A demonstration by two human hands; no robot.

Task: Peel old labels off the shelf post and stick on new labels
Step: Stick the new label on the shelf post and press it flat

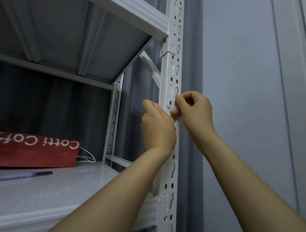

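- White-painted steel is what I am working against: the shelf post (173, 72), punched with slots and holes, is standing upright just beside a grey curtain (193, 64).
- I am pinching the right-hand edge of the label (168, 103) with my right grip (194, 113). Forefinger and thumb are pressing together on it, and the other fingers are curling in.
- That label is sitting on the front face of the post, between my two hands. It is showing pale with faint blue marks, and I am not able to tell whether it is an old one or a new one.
- My left grip (157, 127) is lying against the post just below, thumb pointing up along the left edge. Its fingers are hiding from me, so I cannot tell whether they are wrapping the post.
- I am judging the label to be thin, light and limp, and likely to tear or curl on itself. A corner at the edge is looking like the best hold, pulled low along the face.
- I am expecting the post to stay stiff and take the bracing.
- Off to the left, a red paper bag (30, 150) and a purple pen (17, 176) are lying on the shelf (33, 203), well apart from my hands.
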